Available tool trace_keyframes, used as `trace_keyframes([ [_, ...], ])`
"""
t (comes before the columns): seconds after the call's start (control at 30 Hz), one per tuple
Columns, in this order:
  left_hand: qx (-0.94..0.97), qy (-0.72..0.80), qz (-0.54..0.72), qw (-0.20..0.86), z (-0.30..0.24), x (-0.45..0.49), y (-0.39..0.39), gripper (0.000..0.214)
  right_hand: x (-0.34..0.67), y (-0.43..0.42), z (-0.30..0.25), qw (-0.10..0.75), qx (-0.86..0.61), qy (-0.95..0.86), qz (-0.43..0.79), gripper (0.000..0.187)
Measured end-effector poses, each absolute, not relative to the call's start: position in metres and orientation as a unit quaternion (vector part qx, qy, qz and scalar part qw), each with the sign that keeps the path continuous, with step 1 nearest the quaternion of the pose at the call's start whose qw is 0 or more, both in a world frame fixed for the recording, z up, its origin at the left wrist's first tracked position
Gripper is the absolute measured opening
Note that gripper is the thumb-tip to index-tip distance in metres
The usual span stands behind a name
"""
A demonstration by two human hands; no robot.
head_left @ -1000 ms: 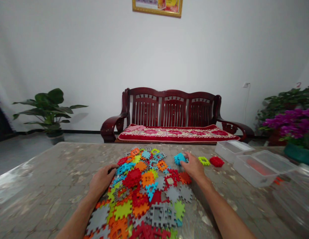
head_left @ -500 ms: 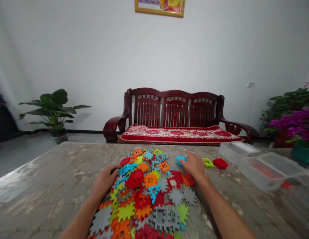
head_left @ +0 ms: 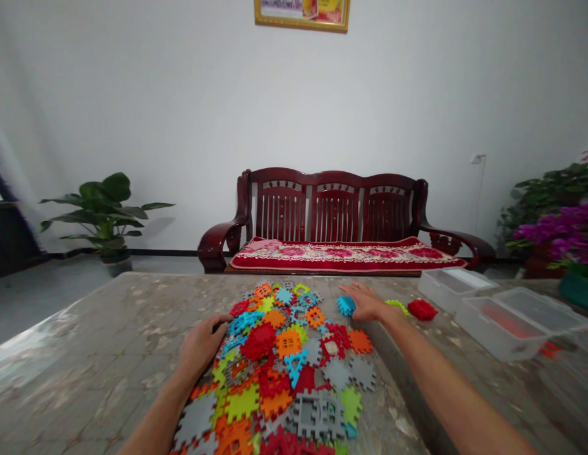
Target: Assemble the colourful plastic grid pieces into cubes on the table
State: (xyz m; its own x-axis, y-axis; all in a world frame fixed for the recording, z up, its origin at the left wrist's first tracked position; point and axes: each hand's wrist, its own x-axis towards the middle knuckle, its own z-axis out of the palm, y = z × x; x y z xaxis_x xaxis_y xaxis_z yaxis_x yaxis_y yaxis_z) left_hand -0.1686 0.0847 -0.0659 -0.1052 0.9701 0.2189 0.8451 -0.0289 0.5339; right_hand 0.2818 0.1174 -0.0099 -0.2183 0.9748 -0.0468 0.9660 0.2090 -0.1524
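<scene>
A heap of colourful toothed plastic building pieces (head_left: 289, 343) spreads across the table in front of me. My left hand (head_left: 203, 343) rests on the table against the heap's left side, thumb and fingers apart, nearest some light-blue pieces (head_left: 245, 321). Beyond the heap's right edge, my right hand (head_left: 366, 302) reaches over a small blue stack of pieces (head_left: 345, 306). Its fingers are stretched out, and its palm side is hidden. To the right of that hand lie a yellow-green stack (head_left: 397, 307), partly covered by the wrist, and a red stack (head_left: 422, 309).
Clear plastic boxes (head_left: 500, 332) stand at the right of the patterned table (head_left: 109, 354), one with something reddish inside. Behind the table is a dark wooden bench (head_left: 332, 208) with a red cover. Potted plants stand at left (head_left: 104, 215) and right.
My right hand has shifted slightly, its fingers now extending leftward above the blue stack, uncovering more of the orange piece below. My left hand stays at the heap's side.
</scene>
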Motion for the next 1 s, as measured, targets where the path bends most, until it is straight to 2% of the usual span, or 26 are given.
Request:
trace_keyframes([
  [0.17,0.662,0.688,0.277,0.107,-0.069,-0.17,0.087,0.038,0.28,0.122,-0.008,0.026,-0.614,-0.786,0.065,0.094],
  [0.43,0.657,0.698,0.263,0.111,-0.065,-0.168,0.084,0.038,0.28,0.118,-0.016,0.066,-0.647,-0.757,0.06,0.082],
  [0.6,0.666,0.688,0.266,0.11,-0.062,-0.167,0.084,0.037,0.278,0.113,-0.009,0.044,-0.656,-0.752,0.054,0.086],
  [0.7,0.669,0.686,0.262,0.113,-0.06,-0.166,0.082,0.037,0.273,0.106,-0.002,0.072,-0.647,-0.758,0.045,0.084],
  [0.77,0.668,0.687,0.263,0.112,-0.058,-0.165,0.081,0.037,0.264,0.097,0.001,0.123,-0.619,-0.774,0.047,0.078],
  [0.87,0.664,0.691,0.26,0.114,-0.055,-0.163,0.079,0.037,0.24,0.075,0.002,0.191,-0.531,-0.818,0.112,0.067],
  [1.0,0.664,0.69,0.262,0.119,-0.051,-0.161,0.076,0.037,0.197,0.038,0.0,0.211,-0.378,-0.887,0.159,0.061],
])
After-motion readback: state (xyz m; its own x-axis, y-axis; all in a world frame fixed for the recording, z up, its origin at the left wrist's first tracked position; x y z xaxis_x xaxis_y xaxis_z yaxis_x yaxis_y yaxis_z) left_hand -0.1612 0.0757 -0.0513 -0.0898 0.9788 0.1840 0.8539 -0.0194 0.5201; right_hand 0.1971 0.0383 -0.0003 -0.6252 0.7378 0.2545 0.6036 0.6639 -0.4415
